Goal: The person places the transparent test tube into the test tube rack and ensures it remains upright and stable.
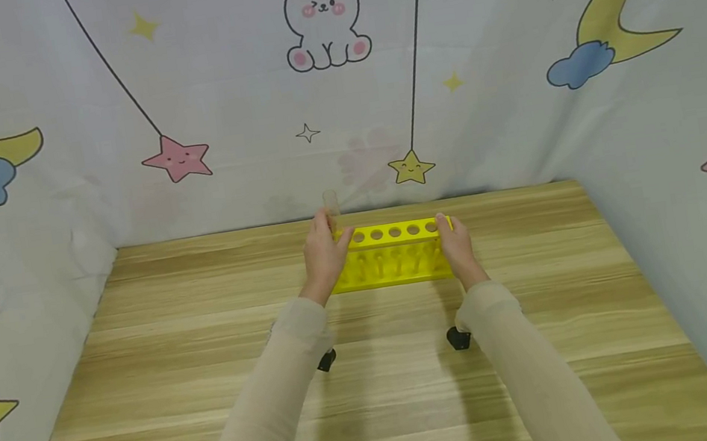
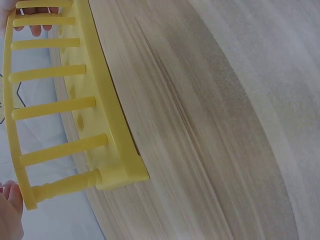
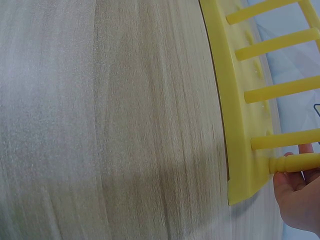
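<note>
A yellow test tube rack [image 1: 387, 241] stands upright near the table's back edge, a row of round holes along its top. At its left end my left hand [image 1: 321, 261] grips the upper plate, thumb over the top. A clear tube [image 1: 331, 199] rises upright right beside those fingers; its lower part is hidden. My right hand [image 1: 457, 243] holds the opposite end, thumb on the top plate. In the right wrist view, its fingers [image 3: 292, 182] curl about the turned end post [image 3: 300, 162]. Thin pegs [image 2: 55, 106] run between base and top in the left wrist view.
The rack's base [image 2: 115, 150] rests on the wood-grain table [image 1: 208, 346]. A pale cloth [image 1: 238, 78] printed with a rabbit, stars and moons hangs behind the table and along both sides. Black wrist devices [image 1: 459, 338] show under both sleeves.
</note>
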Available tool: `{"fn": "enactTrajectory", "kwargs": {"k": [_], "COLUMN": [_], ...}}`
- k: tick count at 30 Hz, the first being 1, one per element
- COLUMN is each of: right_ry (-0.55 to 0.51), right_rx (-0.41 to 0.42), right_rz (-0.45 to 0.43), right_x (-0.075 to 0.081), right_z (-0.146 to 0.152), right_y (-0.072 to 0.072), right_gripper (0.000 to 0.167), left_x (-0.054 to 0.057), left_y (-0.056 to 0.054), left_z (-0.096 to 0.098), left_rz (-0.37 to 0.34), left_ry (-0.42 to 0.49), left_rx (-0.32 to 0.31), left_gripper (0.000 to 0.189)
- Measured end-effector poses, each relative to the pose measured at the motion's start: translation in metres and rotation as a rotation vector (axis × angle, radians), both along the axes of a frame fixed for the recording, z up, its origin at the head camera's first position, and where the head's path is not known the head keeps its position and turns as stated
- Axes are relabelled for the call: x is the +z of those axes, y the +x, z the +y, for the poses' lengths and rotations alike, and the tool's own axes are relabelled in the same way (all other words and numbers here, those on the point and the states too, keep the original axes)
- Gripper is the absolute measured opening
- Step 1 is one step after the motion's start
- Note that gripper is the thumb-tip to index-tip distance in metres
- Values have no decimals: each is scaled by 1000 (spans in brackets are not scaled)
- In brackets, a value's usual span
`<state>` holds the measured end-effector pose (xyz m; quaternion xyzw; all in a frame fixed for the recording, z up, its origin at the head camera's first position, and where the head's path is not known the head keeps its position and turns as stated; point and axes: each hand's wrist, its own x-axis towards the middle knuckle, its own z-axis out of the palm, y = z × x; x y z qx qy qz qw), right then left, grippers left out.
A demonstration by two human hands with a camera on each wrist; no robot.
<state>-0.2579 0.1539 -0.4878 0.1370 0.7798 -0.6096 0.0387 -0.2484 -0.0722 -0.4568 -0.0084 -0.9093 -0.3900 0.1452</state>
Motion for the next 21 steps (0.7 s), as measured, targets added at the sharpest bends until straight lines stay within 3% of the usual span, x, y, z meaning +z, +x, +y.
{"fn": "enactTrajectory", "kwargs": {"k": [14, 21], "right_ry": [-8, -19], "right_rx": [6, -5], "right_rz": [2, 8], "right_x": [1, 0], "right_z": [-1, -2], "right_y": [0, 0], "right_gripper": [34, 36], "left_x": [1, -2], "left_y": [2, 3], "left_z": [-4, -9], "left_rz": [-44, -31], "left_ry": [22, -25], "left_rx": [-14, -20], "left_gripper": [55, 52]}}
